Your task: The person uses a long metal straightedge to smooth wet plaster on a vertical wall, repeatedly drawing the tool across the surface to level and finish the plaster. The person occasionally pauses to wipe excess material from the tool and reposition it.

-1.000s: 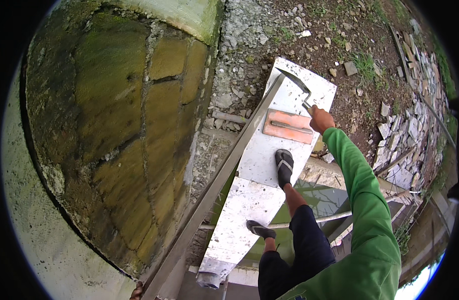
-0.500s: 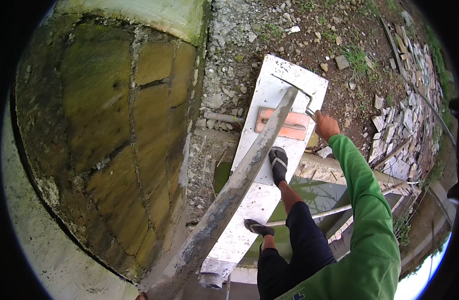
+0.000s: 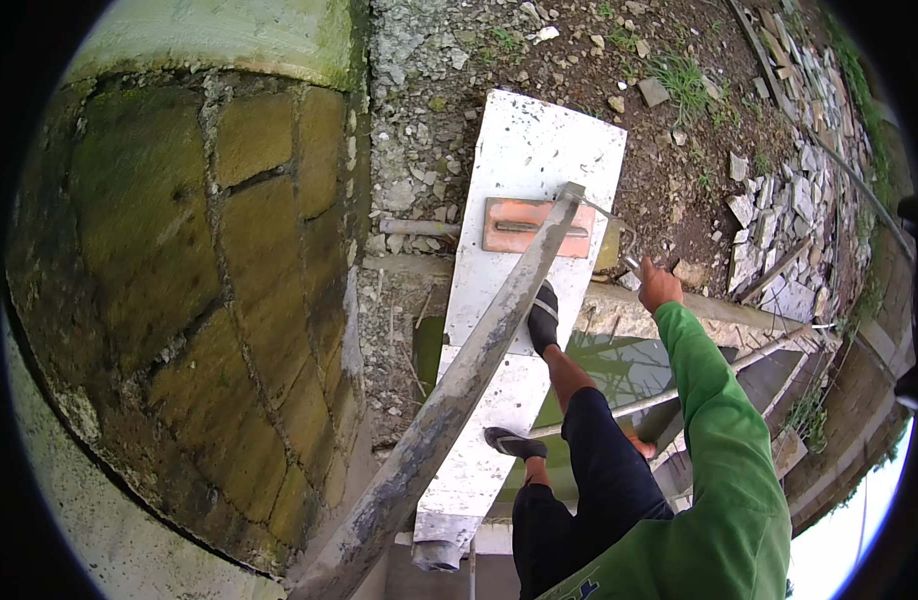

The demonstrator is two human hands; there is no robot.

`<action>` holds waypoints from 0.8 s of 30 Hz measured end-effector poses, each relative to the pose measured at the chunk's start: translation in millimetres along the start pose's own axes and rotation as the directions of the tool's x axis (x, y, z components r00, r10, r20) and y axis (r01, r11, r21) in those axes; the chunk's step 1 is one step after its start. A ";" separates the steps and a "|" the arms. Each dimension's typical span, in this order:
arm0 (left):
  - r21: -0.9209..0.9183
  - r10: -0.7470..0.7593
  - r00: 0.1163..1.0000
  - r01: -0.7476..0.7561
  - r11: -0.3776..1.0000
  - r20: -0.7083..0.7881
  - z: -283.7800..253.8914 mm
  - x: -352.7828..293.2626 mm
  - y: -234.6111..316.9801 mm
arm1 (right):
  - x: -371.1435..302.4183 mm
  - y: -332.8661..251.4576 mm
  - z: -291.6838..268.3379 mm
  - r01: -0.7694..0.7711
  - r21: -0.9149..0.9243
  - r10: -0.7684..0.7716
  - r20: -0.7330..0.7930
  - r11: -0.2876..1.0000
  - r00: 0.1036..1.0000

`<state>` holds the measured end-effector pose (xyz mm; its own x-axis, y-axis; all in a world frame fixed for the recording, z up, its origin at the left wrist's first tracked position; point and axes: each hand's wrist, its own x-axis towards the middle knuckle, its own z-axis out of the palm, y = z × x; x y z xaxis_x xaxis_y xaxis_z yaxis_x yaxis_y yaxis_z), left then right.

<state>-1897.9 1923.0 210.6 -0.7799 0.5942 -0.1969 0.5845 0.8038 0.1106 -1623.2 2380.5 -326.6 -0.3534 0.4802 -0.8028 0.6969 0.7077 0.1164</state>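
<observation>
My right hand (image 3: 661, 287) is closed round the handle of a trowel (image 3: 633, 264). Its thin blade appears nearly edge-on beside the top end of a long grey straightedge (image 3: 459, 385), crusted with mortar. That straightedge slants from the lower left up over a white board (image 3: 539, 130). My left hand is outside the picture. An orange plastering float (image 3: 509, 241) lies on the board, partly covered by the straightedge, to the left of my right hand.
My sandalled feet (image 3: 544, 318) stand on the board above greenish water (image 3: 619, 375). A mossy stone wall (image 3: 249, 250) rises on the left. Rubble and soil (image 3: 679, 180) lie ahead, with piled broken slabs (image 3: 804, 215) at the right. A pole (image 3: 659, 398) crosses beside my legs.
My right hand with the trowel has moved down and away from the board, toward me. The trowel blade has turned beside the straightedge's end. The view has shifted slightly, and my left fingertips have left it.
</observation>
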 end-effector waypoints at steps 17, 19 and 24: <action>0.094 0.125 0.992 -0.123 0.988 -0.011 -5.4 12.2 25.0 | 25.8 31.3 61.7 -0.196 0.130 0.187 0.075 0.972 0.979; 0.122 0.122 0.993 -0.121 0.985 -0.002 -8.6 10.1 29.5 | 32.2 14.6 57.2 -0.230 0.149 0.221 0.075 0.962 0.972; 0.217 0.110 0.994 -0.110 0.970 0.013 -13.2 3.0 36.2 | -11.6 -5.8 -1.9 -0.013 0.159 -0.003 0.104 0.987 0.995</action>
<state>-1882.1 1954.2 226.9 -0.7081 0.6784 -0.1960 0.7013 0.7081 -0.0827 -1624.3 2371.8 -316.8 -0.2893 0.4214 -0.8595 0.7918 0.6099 0.0326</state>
